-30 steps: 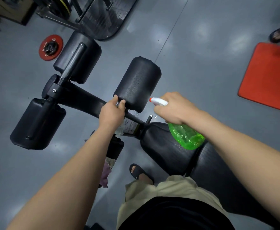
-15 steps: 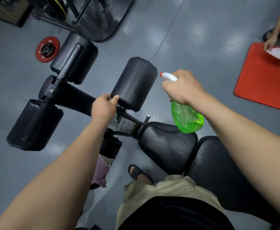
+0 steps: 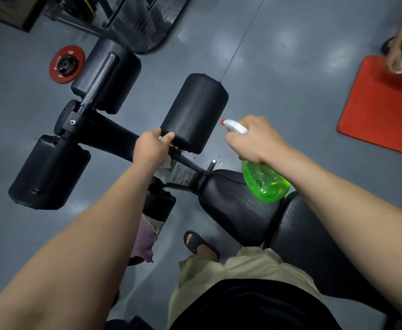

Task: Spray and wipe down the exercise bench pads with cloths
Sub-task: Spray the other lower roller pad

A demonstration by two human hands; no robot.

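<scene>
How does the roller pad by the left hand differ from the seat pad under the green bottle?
The roller pad is a cylinder jutting over the floor; the seat pad is broad and flattish. The left hand holds the roller pad's near end; the right hand holds a bottle over the seat pad. Both are black.

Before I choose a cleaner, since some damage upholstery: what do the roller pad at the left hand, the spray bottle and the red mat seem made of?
Roller pad: likely black vinyl over foam; matte, finely grained skin. Spray bottle: translucent green plastic, glossy; light passes through. Red mat: probably rubber or foam; flat matte surface, uncertain.
</scene>
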